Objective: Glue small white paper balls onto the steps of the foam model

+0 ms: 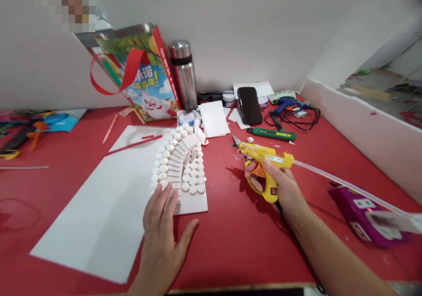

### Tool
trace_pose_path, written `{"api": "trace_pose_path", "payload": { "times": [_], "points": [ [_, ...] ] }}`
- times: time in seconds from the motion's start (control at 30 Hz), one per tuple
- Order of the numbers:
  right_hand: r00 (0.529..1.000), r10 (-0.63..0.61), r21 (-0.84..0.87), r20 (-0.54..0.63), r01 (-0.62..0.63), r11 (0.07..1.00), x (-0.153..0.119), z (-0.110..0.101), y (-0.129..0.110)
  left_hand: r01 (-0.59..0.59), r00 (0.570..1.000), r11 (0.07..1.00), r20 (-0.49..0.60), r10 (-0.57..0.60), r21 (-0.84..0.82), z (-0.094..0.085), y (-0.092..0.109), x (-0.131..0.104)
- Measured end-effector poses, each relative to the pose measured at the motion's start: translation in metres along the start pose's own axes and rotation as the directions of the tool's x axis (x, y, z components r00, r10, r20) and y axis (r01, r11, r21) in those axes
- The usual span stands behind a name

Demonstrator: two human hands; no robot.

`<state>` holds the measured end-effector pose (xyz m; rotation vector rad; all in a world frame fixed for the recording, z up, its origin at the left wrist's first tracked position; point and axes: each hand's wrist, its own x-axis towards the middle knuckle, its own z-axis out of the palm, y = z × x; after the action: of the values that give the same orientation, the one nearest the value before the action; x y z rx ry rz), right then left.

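Note:
My right hand (285, 184) is wrapped round the handle of a yellow hot glue gun (272, 173), fingers at its orange trigger. Its nozzle points up and left, with strands of glue about it, and a long clear glue stick (332, 177) runs out of its back. My left hand (163, 225) has its fingers stretched out, the tips at the near end of a white craft piece (194, 203). On that piece, a curved row of thin white strips (176, 159) resembles steps, flanked by white round discs (193, 173).
A white board (95, 217) lies left, with a red stick (133, 145) on it. Behind stand a printed gift bag (151, 85) and a steel flask (184, 76). A phone (249, 105), a green utility knife (272, 133), coiled cables (296, 111) and a purple packet (362, 217) are on the right.

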<state>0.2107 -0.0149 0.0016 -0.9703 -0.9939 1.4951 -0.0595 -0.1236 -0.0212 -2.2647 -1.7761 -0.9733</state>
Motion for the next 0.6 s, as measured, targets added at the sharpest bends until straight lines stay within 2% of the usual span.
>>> {"api": "trace_pose_path", "payload": {
  "times": [0.17,0.3,0.43,0.6],
  "points": [
    [1.0,0.003,0.009,-0.007,-0.003,1.0,0.0013,0.0004,0.0018,0.013,0.999,1.0,-0.03,-0.012,0.011,0.0005,-0.0006,0.0005],
    [1.0,0.009,0.034,-0.007,-0.009,0.999,0.0027,-0.0002,0.0012,-0.095,0.995,0.995,-0.017,0.095,0.023,-0.0012,0.002,0.001],
    [0.999,-0.021,0.077,-0.039,0.024,0.997,0.0042,0.0002,-0.0022,-0.193,0.98,0.981,0.045,0.192,0.031,-0.0033,0.0039,0.0002],
    [0.998,0.048,0.08,-0.045,-0.044,0.996,0.0038,0.0028,-0.0077,-0.175,0.983,0.984,0.061,0.174,0.027,-0.0042,0.0025,-0.0009]
  ]
}}
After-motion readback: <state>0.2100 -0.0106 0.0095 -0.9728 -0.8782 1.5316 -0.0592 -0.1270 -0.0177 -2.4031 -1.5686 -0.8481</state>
